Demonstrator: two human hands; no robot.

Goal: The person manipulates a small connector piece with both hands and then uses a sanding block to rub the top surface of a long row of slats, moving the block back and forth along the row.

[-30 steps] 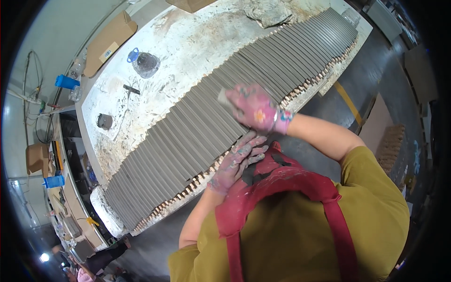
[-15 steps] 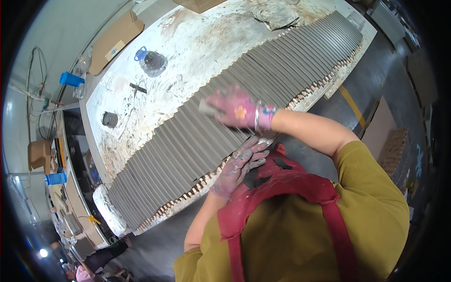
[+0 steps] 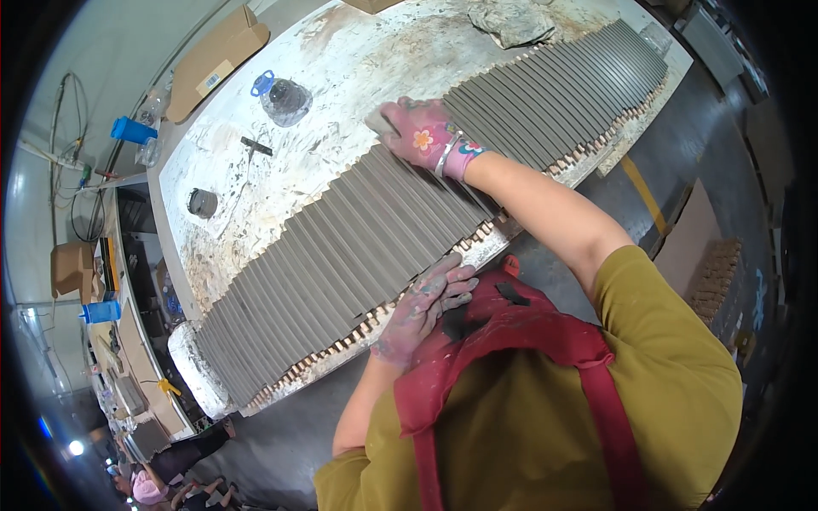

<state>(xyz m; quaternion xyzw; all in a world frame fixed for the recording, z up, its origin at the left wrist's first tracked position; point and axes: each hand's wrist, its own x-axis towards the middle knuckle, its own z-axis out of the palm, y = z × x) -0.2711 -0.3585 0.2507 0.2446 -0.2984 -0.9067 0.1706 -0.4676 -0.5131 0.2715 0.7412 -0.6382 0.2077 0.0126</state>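
Grey-coated slats lie packed side by side in one long row that runs from the lower left of the frame up to the upper right, across a white, paint-crusted bench. Their bare wooden ends show along the near edge of the row. The right hand, in a pink glove with a flower print, is pressed on the far ends of the slats near the middle of the frame; it is curled over something small and grey, though what it grips cannot be told. The left hand, smeared with grey, rests with fingers loosely spread on the near ends of the slats at the bench edge and holds nothing. Above the row, a clear plastic jar with a blue lid piece lies on the bench, its contents dark and unclear. A small grey round tin sits further left, and a crumpled grey rag lies at the top.
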